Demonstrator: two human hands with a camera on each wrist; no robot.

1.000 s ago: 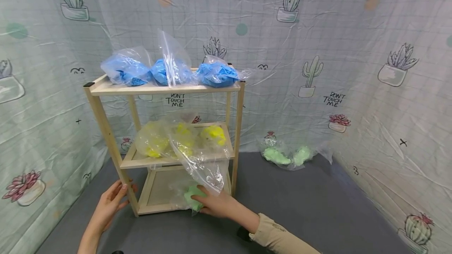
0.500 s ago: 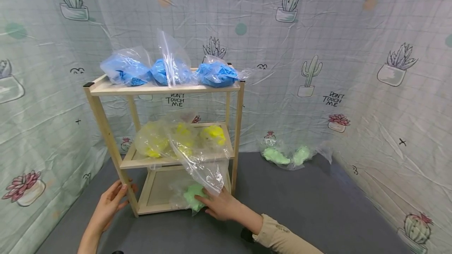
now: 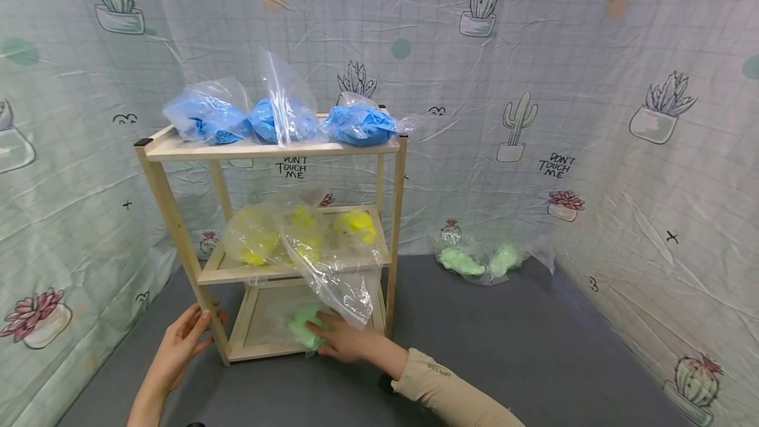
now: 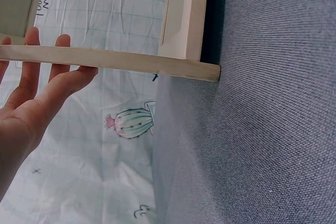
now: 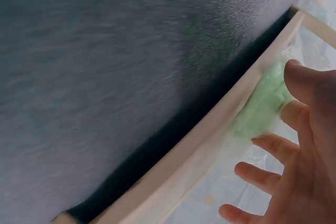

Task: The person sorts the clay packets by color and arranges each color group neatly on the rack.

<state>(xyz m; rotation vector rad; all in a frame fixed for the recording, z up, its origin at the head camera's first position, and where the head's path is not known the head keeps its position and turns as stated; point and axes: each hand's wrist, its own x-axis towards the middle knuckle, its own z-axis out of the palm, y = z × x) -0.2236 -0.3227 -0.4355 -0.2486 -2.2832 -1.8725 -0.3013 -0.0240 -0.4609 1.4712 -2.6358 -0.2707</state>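
A three-tier wooden shelf rack (image 3: pixel 273 151) stands on the dark grey surface. My left hand (image 3: pixel 180 344) holds its front left post low down. In the left wrist view, the fingers reach behind the post (image 4: pixel 131 62) with one digit on its near side. A clear plastic bag of light green stuff (image 3: pixel 304 329) lies on the bottom shelf, near the front edge. My right hand (image 3: pixel 346 340) reaches in from the right, fingertips at the bag's right side. In the right wrist view, its fingers are spread, with the thumb and nearest fingers by the green bag (image 5: pixel 261 100).
Clear bags of blue stuff (image 3: pixel 216 122) line the top shelf. Bags of yellow stuff (image 3: pixel 255 246) fill the middle one, a loose plastic flap (image 3: pixel 344 288) hanging over the right hand. More green bags (image 3: pixel 461 261) lie on the surface at the back right, by the cactus-print curtain.
The right hand has drawn back slightly, then moved left with the green bag, which now lies further left on the bottom shelf. The left hand stays on the post.
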